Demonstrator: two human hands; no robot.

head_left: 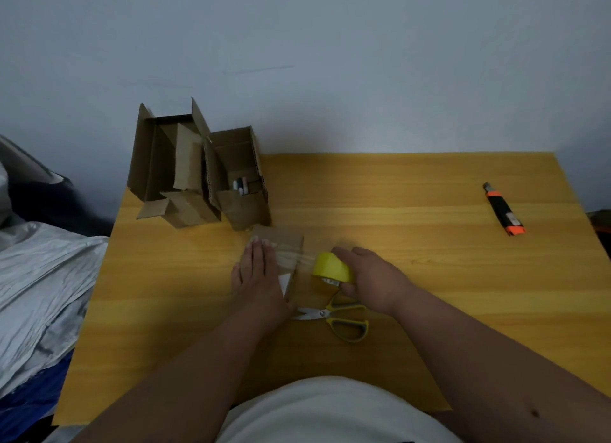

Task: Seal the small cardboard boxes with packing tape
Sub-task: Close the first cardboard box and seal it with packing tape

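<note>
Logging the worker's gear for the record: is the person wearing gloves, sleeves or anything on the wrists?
No gloves: the left hand and right hand are bare. Both forearms are uncovered up to the bottom frame edge, with no sleeves, watch, rings or bands visible. A small dark mark shows on the right forearm. Only a white shirt appears at the torso.

No text can be read anywhere. The tape roll (333, 268) carries a small printed label (too blurred to make out).
</note>
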